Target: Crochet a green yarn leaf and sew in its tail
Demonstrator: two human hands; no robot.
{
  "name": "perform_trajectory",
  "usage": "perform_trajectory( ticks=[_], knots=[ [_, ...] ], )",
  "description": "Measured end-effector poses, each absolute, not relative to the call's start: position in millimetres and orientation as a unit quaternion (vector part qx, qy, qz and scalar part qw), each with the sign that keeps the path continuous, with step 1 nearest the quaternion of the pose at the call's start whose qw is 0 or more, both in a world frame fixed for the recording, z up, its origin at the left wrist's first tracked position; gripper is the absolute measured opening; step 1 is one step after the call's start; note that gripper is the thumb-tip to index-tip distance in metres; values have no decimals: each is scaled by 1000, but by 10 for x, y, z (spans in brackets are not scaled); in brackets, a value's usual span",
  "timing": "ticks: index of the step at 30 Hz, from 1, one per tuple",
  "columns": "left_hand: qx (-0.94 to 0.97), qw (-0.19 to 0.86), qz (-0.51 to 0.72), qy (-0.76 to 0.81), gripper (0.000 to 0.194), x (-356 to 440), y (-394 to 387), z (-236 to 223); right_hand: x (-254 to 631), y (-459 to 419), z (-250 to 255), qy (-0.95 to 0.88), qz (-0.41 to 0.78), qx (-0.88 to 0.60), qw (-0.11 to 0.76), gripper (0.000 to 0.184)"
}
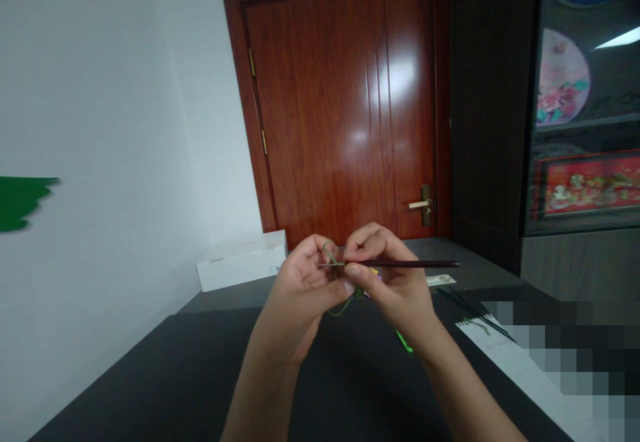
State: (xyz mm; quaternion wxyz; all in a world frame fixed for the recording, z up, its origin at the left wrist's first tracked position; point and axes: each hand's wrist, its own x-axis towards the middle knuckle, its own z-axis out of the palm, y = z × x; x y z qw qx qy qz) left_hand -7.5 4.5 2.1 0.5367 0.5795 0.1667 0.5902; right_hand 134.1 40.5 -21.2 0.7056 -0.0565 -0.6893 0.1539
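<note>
My right hand point(395, 275) pinches a crochet hook point(425, 264) with a dark handle, which lies level and points left. Its thin metal tip reaches the fingers of my left hand point(307, 289). Green yarn point(329, 253) loops over the left index finger and meets the hook's shaft. Between the left thumb and fingers is a small piece of green crochet work point(359, 293), mostly hidden behind the hands. A strand of the yarn hangs in a curve below the left thumb. Bits of yellow and purple show behind the right fingers, too covered to name.
On the black table point(200, 369) a white box point(245, 262) stands at the back left. A bright green item point(404, 341) lies behind the right wrist. Dark thin sticks point(475, 312) rest across white paper point(520, 369) at right, beside a pixelated patch.
</note>
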Motion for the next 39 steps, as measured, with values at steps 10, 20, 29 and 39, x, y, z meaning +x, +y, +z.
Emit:
perform_trajectory(
  ticks=[10, 20, 29, 39],
  knots=[
    [563, 509, 627, 175, 32, 33, -40, 47, 1382, 421, -226, -667, -27, -26, 744, 26],
    [580, 481, 625, 202, 31, -1, -16, 30, 1183, 407, -214, -561, 440, 3, 701, 18],
    [595, 411, 660, 203, 47, -31, 87, -57, 1289, 548, -254, -548, 407, -22, 730, 17],
    [573, 443, 655, 213, 45, -76, 134, -71, 1372, 586, -264, -594, 336, -6, 731, 11]
  ],
)
